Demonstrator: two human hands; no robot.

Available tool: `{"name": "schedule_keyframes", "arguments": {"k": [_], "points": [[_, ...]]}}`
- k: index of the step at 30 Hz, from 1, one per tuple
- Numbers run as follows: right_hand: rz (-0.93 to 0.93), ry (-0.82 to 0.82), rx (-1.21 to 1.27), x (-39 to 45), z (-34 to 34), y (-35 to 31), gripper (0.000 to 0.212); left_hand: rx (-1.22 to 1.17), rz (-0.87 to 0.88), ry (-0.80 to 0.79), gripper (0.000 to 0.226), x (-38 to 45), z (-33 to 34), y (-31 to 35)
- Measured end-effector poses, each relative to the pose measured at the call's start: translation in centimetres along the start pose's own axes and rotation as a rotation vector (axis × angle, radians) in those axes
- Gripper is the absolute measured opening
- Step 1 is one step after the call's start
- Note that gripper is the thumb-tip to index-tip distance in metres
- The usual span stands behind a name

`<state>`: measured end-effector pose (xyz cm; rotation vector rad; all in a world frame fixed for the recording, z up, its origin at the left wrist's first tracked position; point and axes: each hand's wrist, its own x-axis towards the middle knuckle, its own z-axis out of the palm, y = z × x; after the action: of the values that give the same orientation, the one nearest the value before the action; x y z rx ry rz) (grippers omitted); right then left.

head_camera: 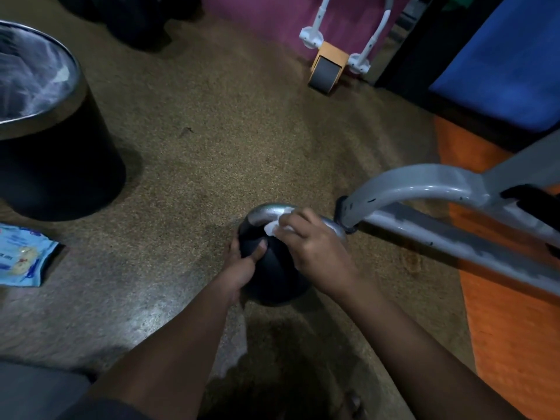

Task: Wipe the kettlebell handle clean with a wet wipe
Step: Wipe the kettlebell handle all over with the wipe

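A black kettlebell (274,277) stands on the brown speckled floor at centre, its shiny metal handle (266,211) arching over the top. My left hand (242,262) grips the left side of the black ball, thumb across its front. My right hand (315,248) is closed over the right part of the handle, pressing a white wet wipe (272,228) against the metal. Only a small fold of the wipe shows under my fingers. The handle's right end is hidden by my right hand.
A black bin with a steel rim (45,122) and a liner stands at the left. A blue wet wipe pack (22,259) lies on the floor below it. A grey bench frame (424,189) sits just right of the kettlebell, over an orange mat (509,313). An ab roller (327,69) rests at the back.
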<state>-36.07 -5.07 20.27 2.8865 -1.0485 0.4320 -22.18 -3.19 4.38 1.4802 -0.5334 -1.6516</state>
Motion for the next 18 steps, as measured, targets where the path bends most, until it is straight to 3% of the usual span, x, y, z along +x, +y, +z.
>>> {"name": "schedule_keyframes", "arguments": {"k": [3,7,12,15,18], "points": [[-0.11,-0.054,-0.06,-1.2,-0.1,0.9,0.028,0.014,0.016,-0.013,0.105,0.0,0.0,-0.1],[-0.149,-0.02,-0.121,-0.5,0.0,1.1,0.025,0.017,0.005,-0.004,0.108,0.0,0.0,-0.1],[-0.199,-0.12,-0.153,-0.6,1.3,0.4,0.023,-0.001,0.025,-0.019,0.116,-0.3,-0.1,-0.2],[0.07,0.056,0.018,-2.6,1.0,-0.2,0.021,-0.022,0.018,-0.019,0.108,-0.1,0.1,-0.2],[0.785,0.442,0.616,-2.7,1.4,-4.1,0.017,-0.067,0.016,-0.028,0.103,0.2,0.1,-0.4]]}}
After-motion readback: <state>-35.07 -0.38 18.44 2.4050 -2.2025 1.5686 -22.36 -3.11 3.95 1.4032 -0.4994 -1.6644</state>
